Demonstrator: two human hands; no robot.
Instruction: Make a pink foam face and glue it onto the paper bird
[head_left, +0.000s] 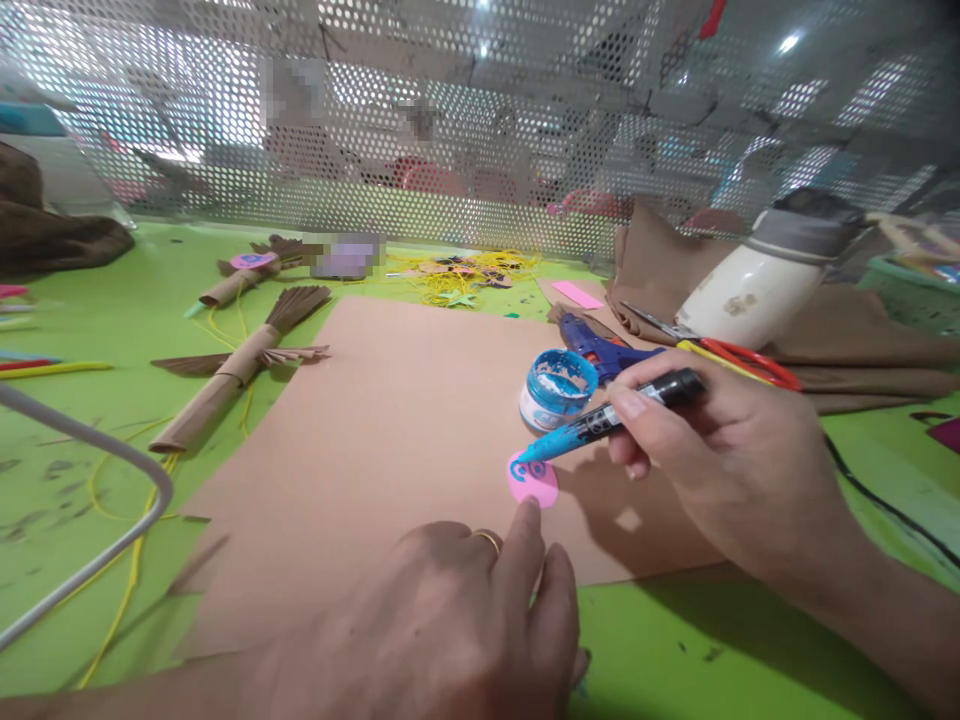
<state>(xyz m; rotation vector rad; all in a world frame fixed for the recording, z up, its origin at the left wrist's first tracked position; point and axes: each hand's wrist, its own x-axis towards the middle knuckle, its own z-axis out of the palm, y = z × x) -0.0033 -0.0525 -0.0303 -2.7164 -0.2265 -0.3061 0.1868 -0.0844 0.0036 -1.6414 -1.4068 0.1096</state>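
My right hand grips a black marker with its blue-coated end pointing down to the left. That tip touches a small pink paper circle, which carries blue curved marks like eyes. At the circle's lower edge rests the index fingertip of my left hand; its other fingers are loosely bent and nothing is held in them. Beneath lies a large sheet of brown paper. Just behind the marker stands an uncapped jar of blue paint, its inner wall smeared with blue.
A blue glue gun, red-handled scissors and a white bottle stand or lie at the right. Rolled brown paper figures with yellow string lie at the left. A perforated metal screen closes off the back; a white cable loops at left.
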